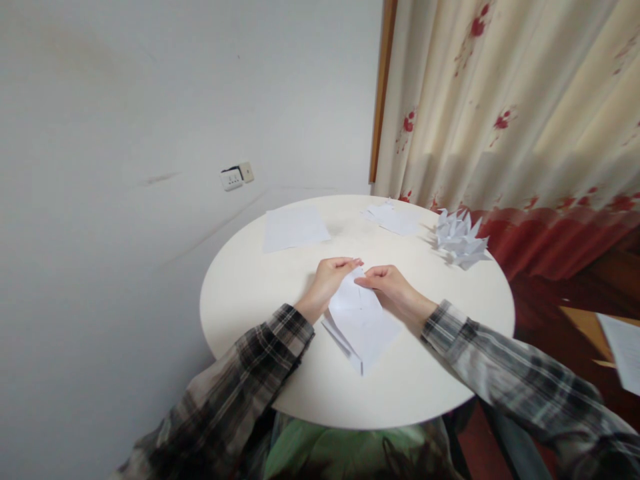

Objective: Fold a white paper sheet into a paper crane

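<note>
You're mid-fold, by the look of it: folded paper [360, 320] sits at frame centre, low, over the tabletop [325, 393], top flap raised. Your left hand [331, 277] is closed, pinching the upper tip; your right hand [394, 285] is mostly closed, thumb and fingers on the upper right edge. Next move likely calls for lining up edges at the tip, then pressing the crease flat. Can't tell if layers are aligned under your fingers.

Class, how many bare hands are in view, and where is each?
2: the bare left hand at the far tip of the folded white paper, and the bare right hand on its right side, near that tip.
</note>
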